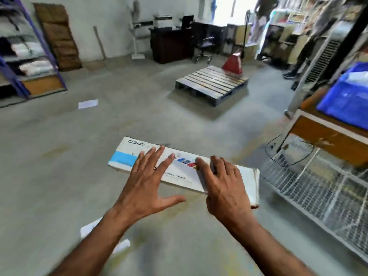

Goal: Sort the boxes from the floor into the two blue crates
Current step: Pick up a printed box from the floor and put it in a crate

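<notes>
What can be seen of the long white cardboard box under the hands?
The long white cardboard box is flat and narrow, printed with "CONA", a light-blue panel at its left end and small coloured socket pictures. Its right end looks scuffed. It lies slanted across the view. The left hand rests spread on top; the right hand curls over its near edge.

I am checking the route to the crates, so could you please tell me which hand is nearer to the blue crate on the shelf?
Right. The right hand grips the long white box at its end toward the blue crate; the left hand lies spread over the box farther away.
</notes>
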A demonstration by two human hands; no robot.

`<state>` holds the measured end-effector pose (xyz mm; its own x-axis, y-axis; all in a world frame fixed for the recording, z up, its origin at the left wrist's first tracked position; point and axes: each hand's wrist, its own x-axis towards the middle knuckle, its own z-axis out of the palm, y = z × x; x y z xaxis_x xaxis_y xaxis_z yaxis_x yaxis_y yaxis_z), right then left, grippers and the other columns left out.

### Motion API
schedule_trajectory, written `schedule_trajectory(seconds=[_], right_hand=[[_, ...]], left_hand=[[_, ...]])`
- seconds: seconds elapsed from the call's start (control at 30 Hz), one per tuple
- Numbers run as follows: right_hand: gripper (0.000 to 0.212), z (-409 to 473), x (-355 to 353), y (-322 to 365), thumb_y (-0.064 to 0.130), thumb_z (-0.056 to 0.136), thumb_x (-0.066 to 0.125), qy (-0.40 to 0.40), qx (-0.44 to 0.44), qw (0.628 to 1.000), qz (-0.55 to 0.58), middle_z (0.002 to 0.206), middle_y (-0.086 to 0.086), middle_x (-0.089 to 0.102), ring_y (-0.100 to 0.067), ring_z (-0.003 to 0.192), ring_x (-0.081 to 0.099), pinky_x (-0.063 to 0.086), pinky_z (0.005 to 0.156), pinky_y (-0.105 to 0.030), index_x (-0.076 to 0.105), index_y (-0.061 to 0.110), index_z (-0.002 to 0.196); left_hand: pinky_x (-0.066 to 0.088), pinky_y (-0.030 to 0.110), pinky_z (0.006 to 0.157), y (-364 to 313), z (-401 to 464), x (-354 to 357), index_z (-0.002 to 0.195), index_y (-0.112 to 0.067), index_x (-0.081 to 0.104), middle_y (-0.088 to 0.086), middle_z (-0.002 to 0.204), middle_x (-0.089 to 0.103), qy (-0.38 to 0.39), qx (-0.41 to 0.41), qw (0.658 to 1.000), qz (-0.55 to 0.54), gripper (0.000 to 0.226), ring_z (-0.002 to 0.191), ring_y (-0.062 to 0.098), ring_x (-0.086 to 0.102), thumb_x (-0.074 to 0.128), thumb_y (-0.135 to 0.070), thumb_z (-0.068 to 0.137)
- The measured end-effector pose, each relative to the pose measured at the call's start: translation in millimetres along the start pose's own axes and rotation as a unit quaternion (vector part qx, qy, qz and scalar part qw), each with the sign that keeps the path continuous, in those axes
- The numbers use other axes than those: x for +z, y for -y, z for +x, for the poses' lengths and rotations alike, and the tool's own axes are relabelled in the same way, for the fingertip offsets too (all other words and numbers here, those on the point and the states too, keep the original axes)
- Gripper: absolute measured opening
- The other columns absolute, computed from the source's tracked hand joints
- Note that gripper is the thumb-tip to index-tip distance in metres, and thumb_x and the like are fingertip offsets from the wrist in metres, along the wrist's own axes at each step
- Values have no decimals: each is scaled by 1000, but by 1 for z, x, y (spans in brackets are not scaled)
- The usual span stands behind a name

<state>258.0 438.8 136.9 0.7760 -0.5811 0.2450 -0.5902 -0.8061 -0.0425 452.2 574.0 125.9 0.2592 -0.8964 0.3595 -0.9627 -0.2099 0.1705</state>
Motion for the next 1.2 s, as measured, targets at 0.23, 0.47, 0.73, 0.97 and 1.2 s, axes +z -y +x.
schedule_trajectory(seconds=[0.23, 0.47, 0.73, 0.97, 1.2], right_hand=[[98, -23, -48, -194, 15, 58, 74, -31, 72, 996, -33, 131, -10, 47, -33, 115, 47, 44, 99, -42, 38, 23, 149], [97, -54, -101, -366, 24, 58, 78, -45, 166, 983, -56, 136, -6, 47, -30, 123, 46, 37, 107, -40, 40, 23, 148], [104, -94, -120, -507, 41, 60, 77, -57, 283, 954, -80, 142, -14, 46, -33, 131, 44, 34, 116, -49, 35, 20, 153], [107, -88, -140, -620, 43, 66, 80, -67, 367, 919, -127, 145, -18, 40, -34, 133, 40, 33, 117, -48, 27, 27, 158], [102, -61, -159, -720, 46, 72, 68, -107, 451, 873, -151, 136, -19, 38, -36, 122, 41, 38, 108, -50, 20, 25, 160]], left_hand=[[22, 50, 125, -142, 164, 28, 159, -20, 32, 13, 158, 37, 62, 128, 986, 91, 113, 147, 33, 35, 89, -41, 63], [40, 53, 111, -307, 282, 70, 148, -20, 50, 11, 139, 52, 14, 202, 979, -6, 106, 126, 33, 51, 88, -31, 50], [39, 52, 111, -438, 401, 122, 146, -22, 50, 10, 138, 49, 13, 316, 948, -28, 102, 124, 32, 48, 78, -34, 49], [31, 58, 118, -545, 516, 180, 150, -20, 47, 14, 147, 46, -8, 401, 914, -63, 104, 137, 36, 44, 83, -54, 59], [25, 58, 122, -659, 646, 207, 153, -19, 41, 14, 156, 38, -30, 487, 870, -69, 111, 145, 35, 36, 90, -21, 54]])
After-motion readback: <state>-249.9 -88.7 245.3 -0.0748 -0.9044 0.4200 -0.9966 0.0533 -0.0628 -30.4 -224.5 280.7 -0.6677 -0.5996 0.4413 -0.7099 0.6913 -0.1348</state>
